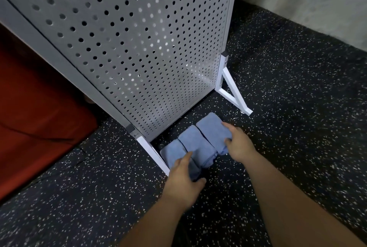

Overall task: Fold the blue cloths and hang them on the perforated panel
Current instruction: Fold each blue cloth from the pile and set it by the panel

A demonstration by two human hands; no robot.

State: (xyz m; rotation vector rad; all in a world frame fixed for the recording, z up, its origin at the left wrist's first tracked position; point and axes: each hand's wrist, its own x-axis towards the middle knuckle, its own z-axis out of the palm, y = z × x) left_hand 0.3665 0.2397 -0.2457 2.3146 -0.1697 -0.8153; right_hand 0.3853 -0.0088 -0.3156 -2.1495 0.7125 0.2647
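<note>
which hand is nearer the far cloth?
Right. The right hand holds the far cloth at its near edge; the left hand rests on the middle cloth beside it.

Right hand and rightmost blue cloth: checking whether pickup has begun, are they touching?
Touching. The head view shows the right hand on the rightmost blue cloth, fingers over its top and thumb against its near edge.
</note>
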